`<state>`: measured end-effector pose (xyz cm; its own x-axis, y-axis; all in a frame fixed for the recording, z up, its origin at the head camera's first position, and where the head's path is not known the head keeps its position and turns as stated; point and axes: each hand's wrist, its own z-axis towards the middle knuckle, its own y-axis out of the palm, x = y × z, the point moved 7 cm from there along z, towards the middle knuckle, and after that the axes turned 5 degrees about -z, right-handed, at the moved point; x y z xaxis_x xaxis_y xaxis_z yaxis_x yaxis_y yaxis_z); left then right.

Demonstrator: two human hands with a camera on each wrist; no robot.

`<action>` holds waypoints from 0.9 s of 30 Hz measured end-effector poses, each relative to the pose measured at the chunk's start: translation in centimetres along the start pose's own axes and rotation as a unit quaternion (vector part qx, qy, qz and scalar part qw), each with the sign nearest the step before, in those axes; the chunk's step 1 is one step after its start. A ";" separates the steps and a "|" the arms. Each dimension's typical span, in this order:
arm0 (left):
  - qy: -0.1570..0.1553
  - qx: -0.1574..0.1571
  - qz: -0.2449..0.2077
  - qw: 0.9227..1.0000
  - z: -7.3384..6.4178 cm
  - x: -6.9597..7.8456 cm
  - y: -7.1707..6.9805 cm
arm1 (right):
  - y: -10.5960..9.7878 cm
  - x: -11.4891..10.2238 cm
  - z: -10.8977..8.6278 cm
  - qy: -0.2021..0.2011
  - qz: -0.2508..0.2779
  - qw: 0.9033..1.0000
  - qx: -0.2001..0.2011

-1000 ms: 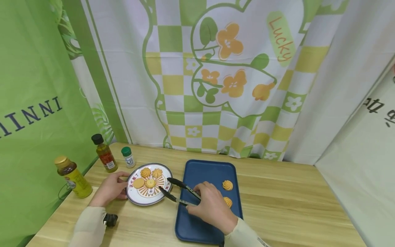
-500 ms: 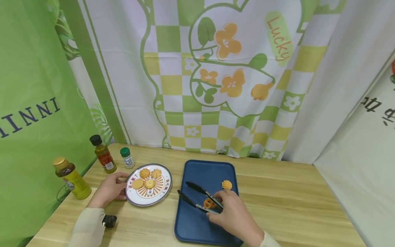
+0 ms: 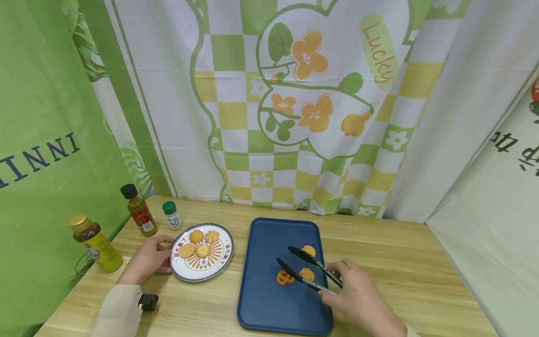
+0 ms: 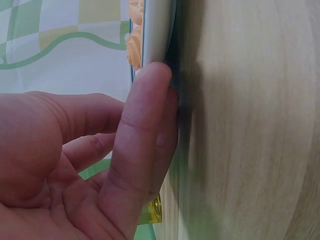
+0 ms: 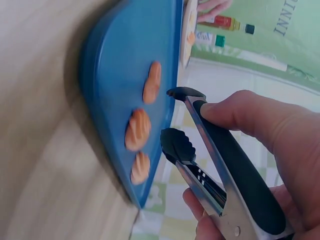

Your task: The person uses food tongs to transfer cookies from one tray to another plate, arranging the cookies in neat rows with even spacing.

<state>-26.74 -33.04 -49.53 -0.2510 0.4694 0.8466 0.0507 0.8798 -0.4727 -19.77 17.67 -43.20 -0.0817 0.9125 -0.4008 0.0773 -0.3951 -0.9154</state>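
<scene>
My left hand holds the left rim of a white plate, one finger up against its side in the left wrist view. Several cookies, swirled and flat round, lie on the plate. My right hand grips a pair of tongs with black tips, thumb along one arm. The tongs' arms stand apart, with nothing pinched between the tips. They hang over a blue tray, which carries a pretzel and two swirl cookies near its right side.
Behind the left hand stand a yellow-labelled bottle, an oil bottle with a black cap and a small green-capped shaker. A patterned curtain closes off the table's back edge.
My right hand has moved the tongs right, from beside the plate to over the cookies on the tray, bringing the pretzel into view. The left hand stays at the plate.
</scene>
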 end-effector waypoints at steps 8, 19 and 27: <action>-0.003 0.001 -0.002 1.000 0.1 -0.1 -0.1 | -1.7 2.2 0.6 -0.001 -0.019 1.000 0.018; -0.006 -0.002 -0.001 1.000 0.0 -0.1 0.0 | -2.3 2.8 1.0 -0.002 -0.052 0.998 0.044; -0.007 -0.003 0.000 1.000 0.3 -0.2 -0.1 | -2.3 2.7 1.0 -0.006 -0.070 0.997 0.042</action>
<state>-26.95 -33.24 -49.73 -0.2647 0.4680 0.8432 0.0560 0.8804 -0.4710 -21.14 20.92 -42.22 -0.0970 0.9586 -0.2679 -0.0196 -0.2710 -0.9624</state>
